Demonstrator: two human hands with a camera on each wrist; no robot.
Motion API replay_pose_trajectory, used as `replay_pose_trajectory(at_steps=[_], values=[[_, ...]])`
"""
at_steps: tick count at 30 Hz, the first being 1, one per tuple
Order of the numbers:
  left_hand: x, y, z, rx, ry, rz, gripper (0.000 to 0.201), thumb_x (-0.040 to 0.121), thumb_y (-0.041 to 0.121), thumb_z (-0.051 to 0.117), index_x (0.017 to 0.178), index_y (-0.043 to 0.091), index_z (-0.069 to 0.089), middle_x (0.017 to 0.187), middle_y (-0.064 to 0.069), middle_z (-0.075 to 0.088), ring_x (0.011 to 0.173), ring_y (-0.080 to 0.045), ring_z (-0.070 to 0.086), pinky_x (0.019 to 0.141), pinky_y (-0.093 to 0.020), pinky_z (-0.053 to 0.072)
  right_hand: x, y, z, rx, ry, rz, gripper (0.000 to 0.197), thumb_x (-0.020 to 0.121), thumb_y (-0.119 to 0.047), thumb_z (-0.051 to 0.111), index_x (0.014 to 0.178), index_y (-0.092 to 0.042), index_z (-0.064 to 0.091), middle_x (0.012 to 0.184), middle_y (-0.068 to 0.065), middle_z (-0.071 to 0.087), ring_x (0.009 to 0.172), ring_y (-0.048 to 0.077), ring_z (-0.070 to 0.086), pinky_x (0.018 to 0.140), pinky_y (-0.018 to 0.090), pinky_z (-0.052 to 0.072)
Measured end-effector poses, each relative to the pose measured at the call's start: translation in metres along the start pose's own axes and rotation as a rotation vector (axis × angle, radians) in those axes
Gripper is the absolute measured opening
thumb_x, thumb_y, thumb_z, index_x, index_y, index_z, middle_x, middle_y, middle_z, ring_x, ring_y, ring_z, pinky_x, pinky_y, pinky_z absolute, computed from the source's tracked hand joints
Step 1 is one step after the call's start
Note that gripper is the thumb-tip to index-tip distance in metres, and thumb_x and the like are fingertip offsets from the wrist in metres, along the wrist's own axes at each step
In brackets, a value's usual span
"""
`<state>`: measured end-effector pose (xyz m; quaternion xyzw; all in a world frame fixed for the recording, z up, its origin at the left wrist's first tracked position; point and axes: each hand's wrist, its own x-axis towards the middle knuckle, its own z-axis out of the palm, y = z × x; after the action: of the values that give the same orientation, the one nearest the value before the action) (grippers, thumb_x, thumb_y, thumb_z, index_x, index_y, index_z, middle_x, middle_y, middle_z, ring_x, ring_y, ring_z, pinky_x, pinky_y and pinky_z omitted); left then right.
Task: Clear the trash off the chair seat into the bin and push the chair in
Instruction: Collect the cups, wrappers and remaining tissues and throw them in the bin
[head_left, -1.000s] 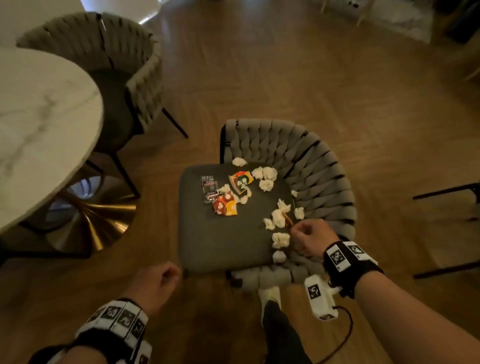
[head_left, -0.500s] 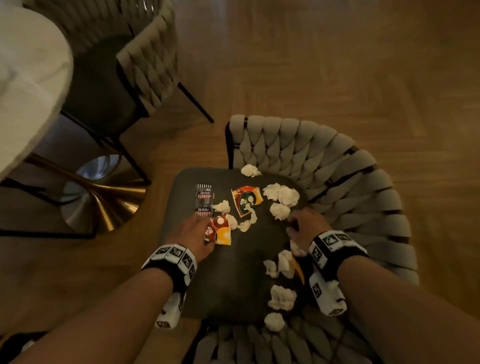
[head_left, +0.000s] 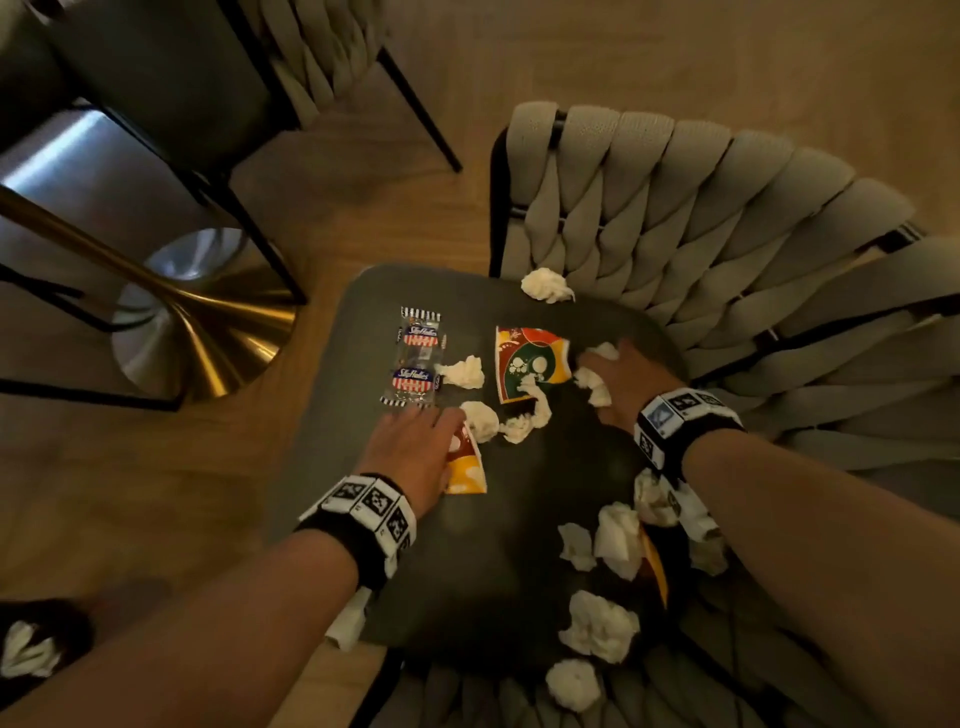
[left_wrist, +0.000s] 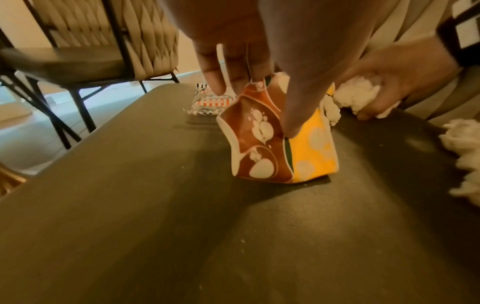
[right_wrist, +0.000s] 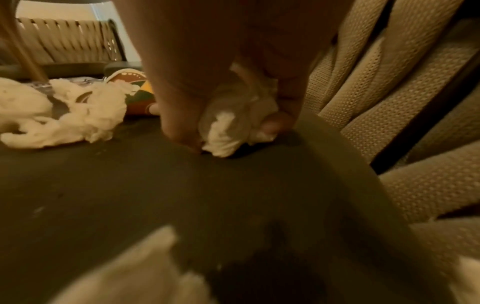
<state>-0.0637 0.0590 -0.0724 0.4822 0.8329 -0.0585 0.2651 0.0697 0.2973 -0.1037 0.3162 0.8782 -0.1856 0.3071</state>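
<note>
A dark grey seat cushion (head_left: 498, 545) is seen from above, enclosed at the back and right by a woven beige backrest (head_left: 727, 218). The chair stands on a light wooden floor (head_left: 597, 57). To the left, a brass pedestal base (head_left: 208, 322) of a desk is seen, and a second woven chair (head_left: 171, 62) stands at the upper left.

Three printed wrappers can be counted on the seat: a clear one with red, white and blue stripes (head_left: 417, 358), a green, red and yellow one (head_left: 527, 366), and a red and yellow one (left_wrist: 280, 139). A further orange strip (head_left: 655, 566) lies half hidden under tissue near the right edge. About a dozen crumpled white tissues are scattered over the seat; an exact count cannot be given, since some overlap. One tissue (head_left: 545, 286) lies against the backrest.

The red and yellow wrapper is pinched between the thumb and fingers of the left hand (head_left: 415, 457), its lower edge touching the cushion. A tissue wad (right_wrist: 233, 123) is gripped by the curled fingers of the right hand (head_left: 623, 384), just beside the backrest.
</note>
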Motion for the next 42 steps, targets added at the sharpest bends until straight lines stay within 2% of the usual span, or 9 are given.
replay_pose_trajectory(at_steps=[3, 5, 11, 16, 19, 24, 28, 36, 42], values=[[-0.01, 0.001, -0.004, -0.096, -0.028, 0.041, 0.031, 0.087, 0.037, 0.06, 0.114, 0.023, 0.055, 0.117, -0.001, 0.057, 0.109, -0.02, 0.049, 0.095, -0.036, 0.041, -0.009, 0.001, 0.0, 0.06, -0.034, 0.036, 0.063, 0.079, -0.02, 0.07, 0.135, -0.029, 0.042, 0.143, 0.017, 0.03, 0.124, 0.038, 0.046, 0.102, 0.041, 0.045], [-0.013, 0.0, -0.008, -0.159, -0.02, 0.047, 0.033, 0.084, 0.042, 0.063, 0.111, 0.023, 0.059, 0.114, 0.002, 0.053, 0.107, -0.016, 0.046, 0.094, -0.033, 0.042, -0.018, 0.003, 0.0, 0.103, -0.039, 0.08, 0.058, 0.078, -0.024, 0.069, 0.13, -0.03, 0.046, 0.14, 0.017, 0.032, 0.123, 0.038, 0.046, 0.099, 0.042, 0.046], [0.032, -0.018, -0.041, -0.147, 0.027, -0.019, 0.044, 0.067, 0.054, 0.074, 0.106, 0.037, 0.065, 0.153, 0.002, 0.02, 0.141, -0.026, 0.011, 0.115, -0.055, 0.015, -0.04, 0.014, 0.002, 0.205, 0.035, 0.132, 0.061, 0.073, -0.027, 0.072, 0.128, -0.035, 0.046, 0.134, 0.014, 0.034, 0.118, 0.037, 0.048, 0.093, 0.038, 0.046], [0.074, -0.021, -0.029, -0.023, -0.211, 0.037, 0.119, 0.044, 0.061, 0.082, 0.138, 0.056, 0.01, 0.156, 0.003, -0.022, 0.143, -0.034, -0.016, 0.11, -0.065, 0.0, -0.045, 0.013, 0.0, 0.249, 0.07, 0.121, 0.062, 0.068, -0.028, 0.074, 0.124, -0.035, 0.049, 0.125, 0.011, 0.038, 0.109, 0.034, 0.051, 0.09, 0.039, 0.05], [0.073, -0.014, -0.01, 0.054, -0.217, 0.015, 0.129, 0.041, 0.068, 0.08, 0.14, 0.052, -0.003, 0.158, 0.001, -0.014, 0.144, -0.036, -0.007, 0.11, -0.065, 0.008, -0.047, 0.013, 0.0, 0.255, 0.08, 0.124, 0.06, 0.066, -0.028, 0.074, 0.122, -0.034, 0.051, 0.124, 0.011, 0.039, 0.108, 0.034, 0.053, 0.091, 0.04, 0.051], [0.062, -0.01, 0.006, -0.102, -0.118, 0.029, 0.082, 0.055, 0.055, 0.081, 0.126, 0.039, 0.044, 0.138, 0.002, 0.035, 0.129, -0.028, 0.032, 0.104, -0.053, 0.036, -0.049, 0.016, -0.008, 0.244, 0.06, 0.14, 0.061, 0.071, -0.028, 0.073, 0.126, -0.034, 0.047, 0.129, 0.01, 0.038, 0.111, 0.032, 0.051, 0.089, 0.038, 0.048], [0.052, -0.005, 0.007, -0.338, -0.107, -0.007, 0.061, 0.06, 0.032, 0.086, 0.114, 0.025, 0.058, 0.119, 0.001, 0.052, 0.111, -0.021, 0.051, 0.091, -0.033, 0.043, -0.05, 0.014, -0.013, 0.262, 0.069, 0.14, 0.061, 0.073, -0.026, 0.073, 0.127, -0.033, 0.047, 0.127, 0.01, 0.039, 0.111, 0.031, 0.051, 0.091, 0.039, 0.048], [0.041, 0.019, -0.029, -0.359, -0.038, 0.176, 0.052, 0.064, 0.043, 0.08, 0.106, 0.033, 0.052, 0.105, 0.016, 0.048, 0.1, -0.008, 0.049, 0.091, -0.034, 0.045, -0.047, 0.013, -0.023, 0.281, 0.092, 0.183, 0.062, 0.072, -0.026, 0.073, 0.127, -0.034, 0.047, 0.127, 0.01, 0.043, 0.115, 0.031, 0.049, 0.094, 0.041, 0.047], [0.095, 0.052, -0.049, -0.081, 0.024, 0.232, 0.069, 0.058, 0.056, 0.079, 0.115, 0.026, 0.053, 0.116, 0.003, 0.054, 0.107, -0.018, 0.043, 0.094, -0.04, 0.038, -0.049, 0.025, -0.024, 0.291, 0.099, 0.194, 0.062, 0.073, -0.029, 0.072, 0.129, -0.035, 0.045, 0.129, 0.011, 0.043, 0.116, 0.032, 0.047, 0.094, 0.042, 0.046]])
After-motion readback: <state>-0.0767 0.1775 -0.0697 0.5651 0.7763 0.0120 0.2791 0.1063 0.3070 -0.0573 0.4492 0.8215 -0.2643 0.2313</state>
